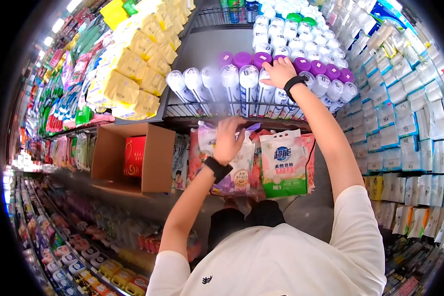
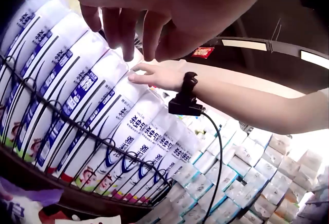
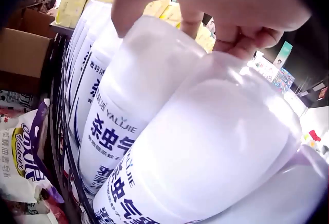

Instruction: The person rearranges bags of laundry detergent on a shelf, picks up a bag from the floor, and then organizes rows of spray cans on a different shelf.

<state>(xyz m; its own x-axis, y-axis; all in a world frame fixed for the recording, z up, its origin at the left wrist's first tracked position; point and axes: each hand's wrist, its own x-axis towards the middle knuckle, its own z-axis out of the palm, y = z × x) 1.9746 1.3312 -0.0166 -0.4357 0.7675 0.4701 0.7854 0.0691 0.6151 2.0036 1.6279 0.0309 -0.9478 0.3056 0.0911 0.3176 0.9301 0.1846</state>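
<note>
My right hand (image 1: pixel 281 75) reaches over the front row of the wire rack and grips the clear-capped top of a white insecticide spray can (image 3: pixel 149 54). In the right wrist view its thumb lies at the cap's left and the curled fingers reach behind it. A second spray can (image 3: pixel 221 131) stands close beside it, nearer the camera. My left hand (image 1: pixel 228 142) hovers before the rack's front, above a purple-and-white detergent bag (image 1: pixel 238 170), with relaxed fingers and nothing held. Purple-capped cans (image 1: pixel 242 59) stand in the row behind.
The black wire rack (image 1: pixel 222 109) fences the cans in front. Yellow tissue packs (image 1: pixel 126 84) are stacked to the left. Below them sits an open cardboard box (image 1: pixel 158 160) with something red inside. A white, pink and green soap powder bag (image 1: pixel 282 165) stands below. Wrapped packs (image 1: pixel 404 118) fill the right wall.
</note>
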